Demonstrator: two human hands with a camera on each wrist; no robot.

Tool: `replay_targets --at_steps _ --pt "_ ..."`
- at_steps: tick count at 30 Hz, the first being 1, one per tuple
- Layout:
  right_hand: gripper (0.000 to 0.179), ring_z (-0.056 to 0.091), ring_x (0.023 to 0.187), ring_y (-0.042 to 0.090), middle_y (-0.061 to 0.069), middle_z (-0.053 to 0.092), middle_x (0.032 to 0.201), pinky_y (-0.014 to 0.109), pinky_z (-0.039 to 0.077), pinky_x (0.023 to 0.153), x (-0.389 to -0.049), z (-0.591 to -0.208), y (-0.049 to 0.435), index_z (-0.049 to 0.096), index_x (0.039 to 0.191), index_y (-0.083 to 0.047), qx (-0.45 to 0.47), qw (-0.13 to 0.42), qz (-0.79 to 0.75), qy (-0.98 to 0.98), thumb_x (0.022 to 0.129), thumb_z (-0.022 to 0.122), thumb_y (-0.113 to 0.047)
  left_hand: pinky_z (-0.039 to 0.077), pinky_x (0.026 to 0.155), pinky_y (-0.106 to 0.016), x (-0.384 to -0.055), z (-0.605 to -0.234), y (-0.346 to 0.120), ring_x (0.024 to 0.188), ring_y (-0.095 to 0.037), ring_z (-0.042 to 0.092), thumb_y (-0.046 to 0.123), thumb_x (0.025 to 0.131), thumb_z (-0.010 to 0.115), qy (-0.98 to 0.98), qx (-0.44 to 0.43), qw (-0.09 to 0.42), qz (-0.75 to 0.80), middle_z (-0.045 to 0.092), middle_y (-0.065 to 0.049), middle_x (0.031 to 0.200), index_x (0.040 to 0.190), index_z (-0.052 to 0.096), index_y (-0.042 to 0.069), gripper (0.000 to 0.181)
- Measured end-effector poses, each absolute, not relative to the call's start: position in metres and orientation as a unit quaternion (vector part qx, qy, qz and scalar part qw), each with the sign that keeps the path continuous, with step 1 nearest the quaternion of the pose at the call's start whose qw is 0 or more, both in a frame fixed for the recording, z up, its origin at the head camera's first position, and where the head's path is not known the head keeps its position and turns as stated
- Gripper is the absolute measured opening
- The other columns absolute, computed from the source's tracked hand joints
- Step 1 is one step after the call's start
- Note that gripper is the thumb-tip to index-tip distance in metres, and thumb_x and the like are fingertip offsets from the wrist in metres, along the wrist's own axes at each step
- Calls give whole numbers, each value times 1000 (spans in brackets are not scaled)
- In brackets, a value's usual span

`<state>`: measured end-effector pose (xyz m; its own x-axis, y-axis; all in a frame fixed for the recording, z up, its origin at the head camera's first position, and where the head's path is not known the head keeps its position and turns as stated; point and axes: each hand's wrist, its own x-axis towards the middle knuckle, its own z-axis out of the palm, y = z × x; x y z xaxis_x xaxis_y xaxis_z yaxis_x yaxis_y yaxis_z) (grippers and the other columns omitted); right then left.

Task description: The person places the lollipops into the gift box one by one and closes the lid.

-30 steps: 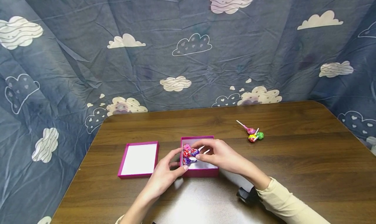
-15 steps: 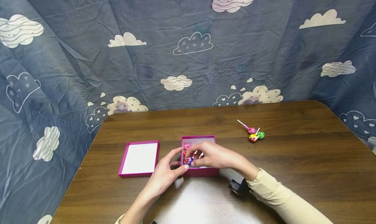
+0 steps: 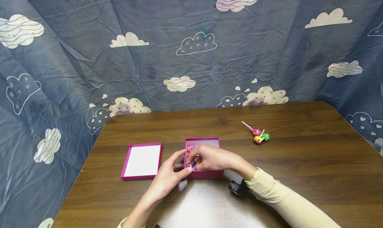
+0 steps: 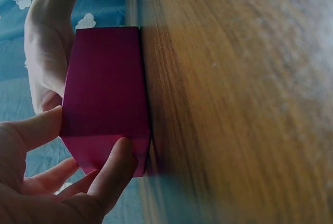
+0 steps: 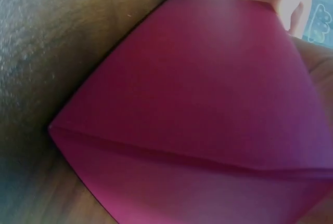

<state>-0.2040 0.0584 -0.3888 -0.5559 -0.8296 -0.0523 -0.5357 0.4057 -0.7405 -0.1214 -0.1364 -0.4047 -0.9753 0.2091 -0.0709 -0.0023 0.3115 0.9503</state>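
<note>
The pink box (image 3: 206,174) stands uncovered on the table, with several wrapped lollipops along its left wall. My left hand (image 3: 169,176) rests against the box's left side; its thumb is at the near left corner of the rim, and in the left wrist view a finger (image 4: 120,154) presses the side wall. My right hand (image 3: 213,158) reaches into the box, index finger and thumb curled around a lollipop with a purple and red wrapper (image 3: 190,166). A pink lollipop (image 3: 191,148) shows behind the fingers. The right hand hides most of the box's inside.
The lid (image 3: 142,161), white inside with pink edges, lies left of the box. Farther back on the right are a pink lollipop (image 3: 256,132), a yellow one (image 3: 258,140) and a green one (image 3: 265,137). A cloud-patterned curtain (image 3: 143,65) hangs behind the wooden table (image 3: 299,148).
My right hand has moved left and lower into the box, its fingers closing in around the lollipops. The left hand stays at the box's left side.
</note>
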Motion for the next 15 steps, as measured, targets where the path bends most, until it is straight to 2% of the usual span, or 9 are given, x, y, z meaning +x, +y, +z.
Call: replay_targets --at_steps 7,15 --pt "23 63 74 3 -13 66 84 22 51 71 -203 -392 54 74 88 -16 -428 187 -340 816 78 73 4 52 78 -42 -121 -403 -136 117 -34 57 25 89 74 803 65 86 586 50 -14 142 145 48 20 62" --pt "33 59 71 3 -7 67 79 21 49 66 -204 -392 54 72 81 -18 -453 165 -310 819 73 63 12 51 78 -41 -122 -402 -135 116 -33 57 24 88 75 809 61 82 578 50 -13 142 144 49 22 62"
